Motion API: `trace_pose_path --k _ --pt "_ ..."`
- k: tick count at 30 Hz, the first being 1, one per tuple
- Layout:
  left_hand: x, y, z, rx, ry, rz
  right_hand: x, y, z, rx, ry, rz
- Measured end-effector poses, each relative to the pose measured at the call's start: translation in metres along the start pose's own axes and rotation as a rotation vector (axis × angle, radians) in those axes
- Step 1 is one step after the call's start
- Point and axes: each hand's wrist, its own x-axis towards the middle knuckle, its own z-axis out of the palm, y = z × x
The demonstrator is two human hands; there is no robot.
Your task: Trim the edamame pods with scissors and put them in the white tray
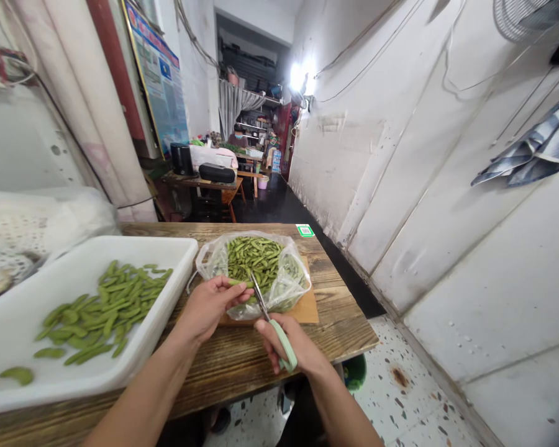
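Note:
Between the fingertips of my left hand (209,305) is a green edamame pod (239,283). My right hand (286,341) grips scissors (282,343) with pale green handles. Their blades reach up to the tip of that pod, and I cannot tell whether they touch it. Beneath and beyond both hands, a clear plastic bag (286,297) lies spread out, full of edamame pods (255,254). To the left stands a white tray (9,335), with a heap of loose pods (105,307) in it and one pod apart at its near left corner.
Everything stands on a wooden table (345,316), with a brown board (306,310) under the bag. White plastic bags (51,214) are behind the tray. A green bucket (355,370) sits below the table's right edge. Farther back, a person (237,136) is at another table.

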Motion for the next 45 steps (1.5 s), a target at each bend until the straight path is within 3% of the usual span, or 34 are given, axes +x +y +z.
trace_pose_path --k 11,14,16,19,22,24,27,30,34,39,45 --pt "0.000 -0.010 -0.004 0.048 0.150 -0.011 0.007 0.001 0.007 0.079 0.016 0.102" --pt "0.001 -0.007 -0.006 0.165 0.158 0.025 0.009 0.006 0.005 0.095 0.017 0.109" --pt "-0.002 0.005 -0.015 0.425 0.265 0.138 0.010 0.010 0.002 0.114 0.016 0.111" --pt "-0.009 0.031 -0.039 1.075 0.615 0.372 0.010 0.013 -0.004 0.137 0.068 0.110" --pt "-0.011 0.049 -0.051 1.492 0.791 0.453 0.009 0.012 -0.008 0.146 0.132 0.110" --pt "-0.005 0.049 -0.043 1.589 0.704 0.469 0.008 0.011 -0.009 0.154 0.161 0.112" --pt "0.018 0.034 -0.013 1.616 0.368 0.383 0.007 0.010 -0.008 0.172 0.174 0.096" --pt "0.046 0.015 0.014 1.680 0.231 0.259 0.003 0.011 -0.008 0.182 0.154 0.073" --pt "0.068 0.003 0.023 1.714 0.207 0.192 -0.003 0.012 -0.011 0.192 0.159 0.101" --pt "0.082 0.000 0.018 1.645 0.304 0.119 0.000 0.011 -0.009 0.196 0.157 0.092" --pt "0.088 -0.005 0.022 1.541 0.389 0.169 0.003 0.011 -0.004 0.174 0.118 0.078"
